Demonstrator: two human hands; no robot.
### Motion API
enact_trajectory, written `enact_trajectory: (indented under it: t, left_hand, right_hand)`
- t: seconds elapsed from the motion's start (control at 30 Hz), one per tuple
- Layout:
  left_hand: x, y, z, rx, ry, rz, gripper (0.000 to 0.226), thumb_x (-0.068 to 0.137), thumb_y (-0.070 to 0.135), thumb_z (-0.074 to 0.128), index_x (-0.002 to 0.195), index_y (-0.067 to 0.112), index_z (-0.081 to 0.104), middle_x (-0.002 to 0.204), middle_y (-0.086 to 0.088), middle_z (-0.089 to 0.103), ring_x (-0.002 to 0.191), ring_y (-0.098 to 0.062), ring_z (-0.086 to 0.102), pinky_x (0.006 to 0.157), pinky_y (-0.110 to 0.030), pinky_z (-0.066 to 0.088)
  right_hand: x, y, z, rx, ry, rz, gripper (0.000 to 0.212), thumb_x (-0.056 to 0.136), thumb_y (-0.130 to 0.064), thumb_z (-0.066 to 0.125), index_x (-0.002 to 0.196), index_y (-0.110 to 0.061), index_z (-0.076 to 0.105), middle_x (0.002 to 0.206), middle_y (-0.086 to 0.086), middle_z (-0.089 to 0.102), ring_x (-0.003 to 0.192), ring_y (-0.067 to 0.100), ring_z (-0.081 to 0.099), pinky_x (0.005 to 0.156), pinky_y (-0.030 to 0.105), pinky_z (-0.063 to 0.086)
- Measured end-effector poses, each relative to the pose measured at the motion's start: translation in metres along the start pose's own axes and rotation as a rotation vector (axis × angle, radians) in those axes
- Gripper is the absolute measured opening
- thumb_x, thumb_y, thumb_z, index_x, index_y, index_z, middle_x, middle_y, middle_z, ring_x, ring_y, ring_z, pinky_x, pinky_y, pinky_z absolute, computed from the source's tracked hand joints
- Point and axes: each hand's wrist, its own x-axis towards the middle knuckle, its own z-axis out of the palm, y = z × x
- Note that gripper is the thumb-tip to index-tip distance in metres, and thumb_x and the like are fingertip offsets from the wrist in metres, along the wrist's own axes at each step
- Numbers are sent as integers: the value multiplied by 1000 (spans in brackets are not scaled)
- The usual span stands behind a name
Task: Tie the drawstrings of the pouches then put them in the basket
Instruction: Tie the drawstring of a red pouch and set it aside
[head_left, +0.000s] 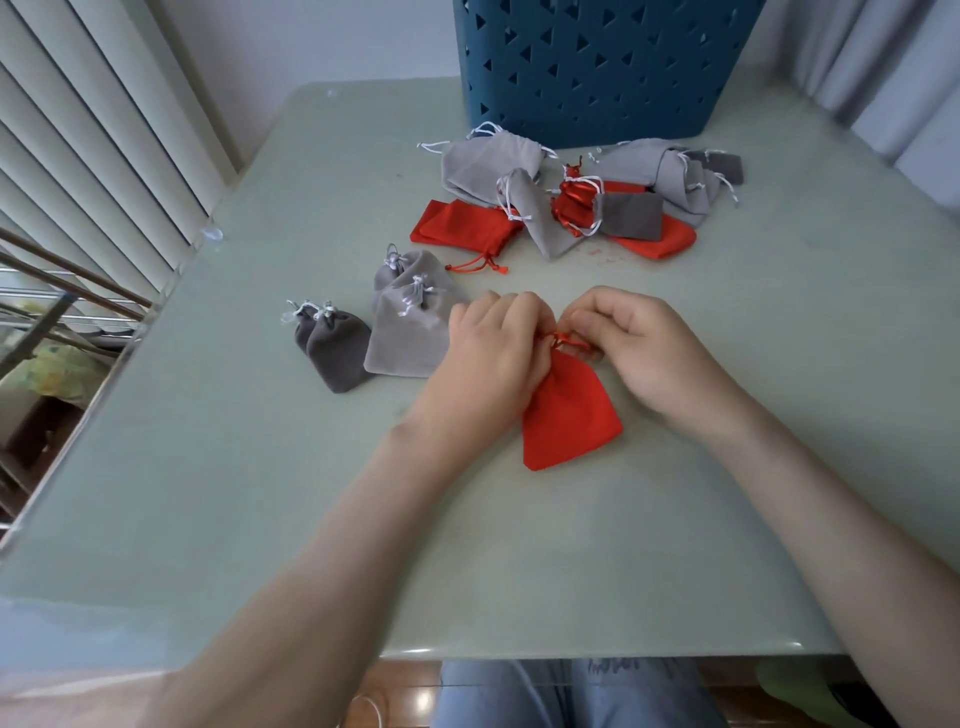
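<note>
**Both hands on the red pouch's cord, mid-table**

Head view: your two hands meet close together near the middle of the table (311, 519). Between them lies the red pouch (571, 415), flat on the tabletop, its gathered neck pointing toward the far edge and its bottom toward you. Your left hand (493, 353) has its fingers curled at the neck, and your right hand (644, 343) pinches the red drawstring (563, 340) from the other side. A small loop of cord shows between your fingertips; whether a knot is formed there cannot be told.

Just left of your left hand lie two light grey pouches (410, 332) with their necks cinched, one overlapping the other. Further toward the left edge sit two dark grey pouches (332, 348), also cinched, side by side.

Beyond your hands, toward the far edge, a loose pile of pouches (571, 202) in red, light grey and dark grey lies with its cords straggling. The blue basket (597, 67) with triangular holes stands at the far edge, right behind the pile.
</note>
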Motion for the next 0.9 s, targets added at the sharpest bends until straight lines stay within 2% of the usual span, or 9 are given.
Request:
enact_trajectory:
  t: [0.07, 0.17, 0.27, 0.33, 0.43, 0.53, 0.63, 0.77, 0.9]
  left_hand:
    - [1, 3, -4, -56, 62, 40, 14, 88, 19, 49, 86, 7, 57, 77, -4, 59, 72, -22, 49, 68, -39, 32]
    - [0, 5, -4, -101, 134, 81, 5, 89, 17, 51, 92, 17, 47, 78, -3, 58, 74, -19, 45, 67, -36, 33]
    - [-2, 3, -4, -98, 168, 90, 11, 89, 15, 53, 88, 20, 44, 75, -5, 57, 73, -22, 47, 66, -39, 34]
    - [-2, 4, -4, -104, 176, 72, 11, 89, 16, 54, 88, 20, 44, 75, -5, 58, 74, -21, 46, 66, -39, 35]
    - [-3, 5, -3, -105, 199, 39, 9, 88, 15, 54, 88, 20, 46, 73, -4, 58, 74, -19, 45, 67, -38, 34]
    - [-2, 8, -4, -118, 208, 13, 2, 87, 15, 55, 87, 15, 57, 73, -3, 59, 73, -17, 46, 67, -39, 34]
    - [-1, 10, -6, -118, 201, -32, 15, 88, 16, 54, 83, 6, 65, 72, -1, 61, 72, -15, 46, 69, -39, 34]
    - [-2, 9, -5, -80, 207, -42, 20, 89, 18, 53, 80, 4, 63, 68, -1, 60, 70, -14, 44, 69, -36, 31]
    - [-1, 1, -3, 54, 228, -68, 30, 93, 23, 47, 76, 4, 62, 70, -2, 64, 69, -17, 44, 69, -34, 30]
  right_hand:
    - [-1, -2, -3, 190, -55, 19, 23, 96, -1, 46, 87, -16, 62, 78, 8, 59, 66, 4, 53, 66, 18, 41]
    - [-1, 0, -3, 200, -115, -38, 23, 93, -2, 51, 88, -20, 64, 80, 14, 59, 71, 10, 52, 65, 22, 38]
    - [-2, -4, -2, 123, -53, -126, 32, 89, 9, 51, 84, -20, 64, 73, -3, 63, 66, -4, 55, 66, 9, 41]
    - [-2, -5, -3, 102, -18, -164, 34, 86, 11, 54, 83, -21, 65, 71, -13, 66, 68, -8, 57, 67, 7, 42]
    - [-2, -3, -3, 84, 19, -203, 37, 85, 11, 55, 84, -25, 65, 71, -15, 67, 69, -5, 58, 67, 8, 41]
    - [-3, -3, -2, 94, 43, -218, 36, 86, 10, 56, 82, -25, 64, 69, -18, 67, 67, -5, 57, 65, 8, 41]
    - [-4, -5, -3, 98, 56, -232, 33, 87, 7, 56, 80, -24, 61, 67, -18, 64, 65, -6, 55, 64, 8, 40]
    - [-5, -8, 0, 98, 73, -239, 27, 90, 1, 57, 79, -24, 59, 68, -11, 60, 64, -5, 54, 64, 9, 40]
    - [-4, -6, -1, 50, 114, -205, 17, 91, -6, 59, 78, -18, 60, 68, -11, 56, 62, -3, 49, 62, 11, 38]
